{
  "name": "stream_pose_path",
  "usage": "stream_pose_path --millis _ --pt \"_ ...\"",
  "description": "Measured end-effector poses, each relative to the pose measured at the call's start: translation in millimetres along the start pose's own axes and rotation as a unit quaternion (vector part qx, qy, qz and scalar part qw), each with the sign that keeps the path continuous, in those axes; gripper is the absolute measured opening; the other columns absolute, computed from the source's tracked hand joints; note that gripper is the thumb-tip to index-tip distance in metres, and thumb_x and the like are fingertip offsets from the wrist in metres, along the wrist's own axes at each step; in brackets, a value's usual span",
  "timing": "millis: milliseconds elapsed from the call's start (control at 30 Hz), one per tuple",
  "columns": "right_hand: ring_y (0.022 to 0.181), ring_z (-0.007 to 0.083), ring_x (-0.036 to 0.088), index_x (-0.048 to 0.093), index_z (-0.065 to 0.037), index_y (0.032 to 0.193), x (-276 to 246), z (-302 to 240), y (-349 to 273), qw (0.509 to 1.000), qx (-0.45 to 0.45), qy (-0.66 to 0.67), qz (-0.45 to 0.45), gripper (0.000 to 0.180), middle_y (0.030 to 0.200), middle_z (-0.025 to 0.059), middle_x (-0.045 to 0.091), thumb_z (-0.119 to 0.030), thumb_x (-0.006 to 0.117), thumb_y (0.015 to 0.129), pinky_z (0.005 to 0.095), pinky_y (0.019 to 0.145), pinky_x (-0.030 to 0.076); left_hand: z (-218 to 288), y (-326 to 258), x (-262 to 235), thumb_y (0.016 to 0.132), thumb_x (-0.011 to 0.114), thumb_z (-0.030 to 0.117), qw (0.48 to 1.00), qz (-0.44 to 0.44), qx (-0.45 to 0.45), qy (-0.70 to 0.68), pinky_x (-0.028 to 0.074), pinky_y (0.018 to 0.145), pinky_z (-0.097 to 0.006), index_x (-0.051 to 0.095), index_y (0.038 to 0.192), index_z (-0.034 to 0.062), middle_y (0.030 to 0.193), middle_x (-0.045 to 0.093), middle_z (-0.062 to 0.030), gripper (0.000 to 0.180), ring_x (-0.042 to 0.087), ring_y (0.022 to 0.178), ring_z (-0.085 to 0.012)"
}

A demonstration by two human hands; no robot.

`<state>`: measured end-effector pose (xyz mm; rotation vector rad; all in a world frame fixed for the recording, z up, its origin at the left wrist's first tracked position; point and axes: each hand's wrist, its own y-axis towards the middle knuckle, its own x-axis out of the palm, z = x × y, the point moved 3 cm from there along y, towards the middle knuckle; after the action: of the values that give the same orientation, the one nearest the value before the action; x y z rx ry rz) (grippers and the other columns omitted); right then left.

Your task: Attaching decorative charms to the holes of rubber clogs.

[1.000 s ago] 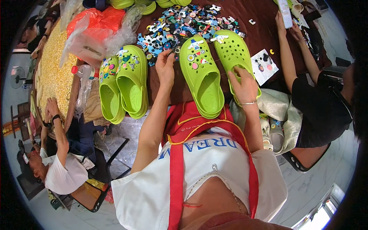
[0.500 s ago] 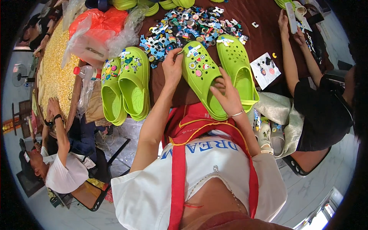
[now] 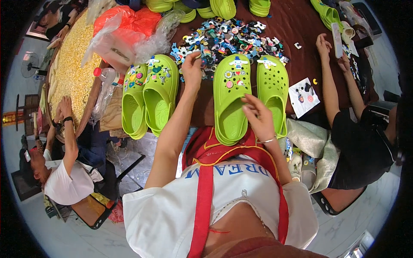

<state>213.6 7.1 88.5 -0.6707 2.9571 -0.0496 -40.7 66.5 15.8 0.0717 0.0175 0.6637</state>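
Observation:
In front of me stands a lime-green clog [image 3: 229,96] with several charms on its toe. To its right is its mate [image 3: 272,84], with a white charm near the toe and mostly bare holes. My left hand [image 3: 192,71] is raised between the clogs and the charm pile, fingertips pinched on something small I cannot make out. Beside the nearer clog's opening, my right hand [image 3: 259,116] has its fingers apart and holds nothing. A pile of colourful shoe charms [image 3: 228,36] lies beyond the clogs.
Another decorated green clog pair [image 3: 160,94] stands left, by a plastic bottle [image 3: 107,76] and red plastic bag [image 3: 127,21]. A white card [image 3: 304,97] with charms lies right. One person holds a phone [image 3: 337,41] at right; another's hands [image 3: 63,112] rest by yellow kernels [image 3: 71,64].
The nearer clog now stands straight instead of slanted, and my right hand has come off it. My left hand has moved away from its toe, still pinched.

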Motion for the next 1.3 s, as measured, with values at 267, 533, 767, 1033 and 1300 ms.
stream_pose_path --millis 267,533,767,1033,1300 --pt "0.087 0.0139 0.058 0.056 0.001 0.111 -39 -7 5 0.986 -0.053 -0.125 0.097 0.028 0.099 0.0110 0.062 -0.008 0.058 0.084 0.0258 0.077 0.046 22 72 49 0.076 0.060 0.027 0.864 -0.077 0.236 0.439 0.036 0.080 -0.048 0.065 0.096 0.0139 0.104 0.057 -0.0091 0.024 0.047 0.100 -0.0306" --pt "0.079 0.0158 0.061 0.059 -0.001 0.107 -29 -2 -11 0.982 -0.076 -0.131 0.114 0.026 0.092 0.0108 0.064 -0.006 0.059 0.081 0.0254 0.068 0.047 -4 57 61 0.075 0.063 0.026 0.762 -0.061 0.339 0.549 0.032 0.078 -0.043 0.064 0.086 0.0112 0.096 0.052 -0.0049 0.019 0.044 0.096 -0.0260" --pt "0.080 0.0156 0.060 0.060 -0.001 0.107 -33 -10 6 0.979 -0.091 -0.146 0.112 0.026 0.092 0.0106 0.064 -0.008 0.059 0.081 0.0254 0.068 0.047 6 66 56 0.076 0.058 0.029 0.825 -0.043 0.290 0.482 0.036 0.075 -0.046 0.064 0.078 0.0112 0.089 0.059 -0.0071 0.018 0.051 0.091 -0.0274" --pt "0.080 0.0159 0.060 0.059 0.000 0.106 -33 -11 4 0.981 -0.099 -0.140 0.095 0.025 0.093 0.0114 0.064 -0.008 0.058 0.082 0.0256 0.069 0.046 71 111 41 0.077 0.057 0.021 0.986 -0.105 -0.106 -0.071 0.043 0.059 -0.030 0.055 0.077 -0.0003 0.070 0.055 -0.0056 0.021 0.052 0.063 -0.0145" --pt "0.079 0.0152 0.060 0.059 0.000 0.106 -31 -14 -5 0.982 -0.103 -0.124 0.096 0.025 0.092 0.0105 0.063 -0.006 0.059 0.082 0.0254 0.068 0.047 42 58 47 0.077 0.061 0.011 0.967 -0.193 -0.121 -0.110 0.047 0.054 -0.025 0.052 0.075 0.0019 0.075 0.057 -0.0065 0.013 0.056 0.064 -0.0132"
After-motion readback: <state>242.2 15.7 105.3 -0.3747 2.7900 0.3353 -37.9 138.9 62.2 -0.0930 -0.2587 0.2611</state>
